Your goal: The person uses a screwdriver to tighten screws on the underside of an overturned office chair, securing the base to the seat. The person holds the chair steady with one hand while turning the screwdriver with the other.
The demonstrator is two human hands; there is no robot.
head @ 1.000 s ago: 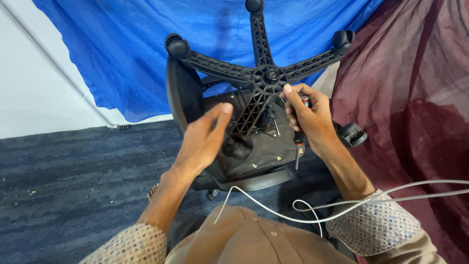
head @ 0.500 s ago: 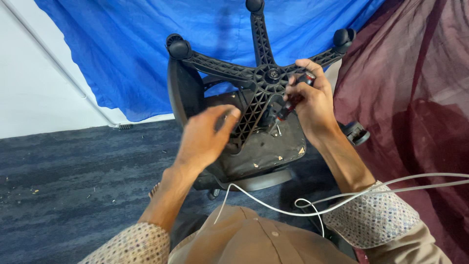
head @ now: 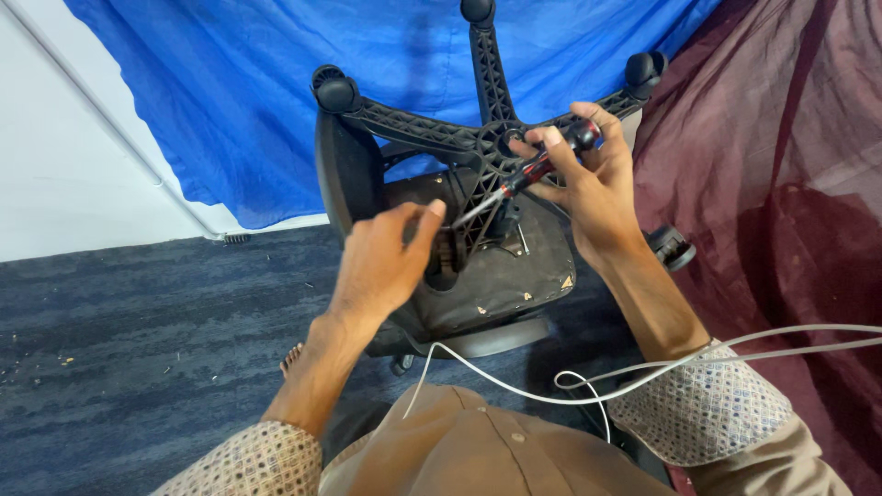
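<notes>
An office chair lies tipped over, its black five-spoke base (head: 413,129) with castors facing me and the seat underside (head: 501,285) below it. My right hand (head: 588,184) is shut on a screwdriver (head: 533,170) with a red and black handle; its shaft slants down-left toward the mechanism under the base. My left hand (head: 386,257) reaches to the same spot, thumb and fingers pinched near the shaft's tip; whether they hold a small part is hidden.
A blue cloth (head: 239,101) hangs behind the chair and a maroon cloth (head: 781,184) at the right. A white cable (head: 570,395) loops over my lap. Grey carpet (head: 138,331) with small debris spreads to the left, below a white wall (head: 55,184).
My right hand lifted and turned the screwdriver from pointing down beside the seat to slanting down-left at the mechanism. My left hand moved slightly right to meet its tip.
</notes>
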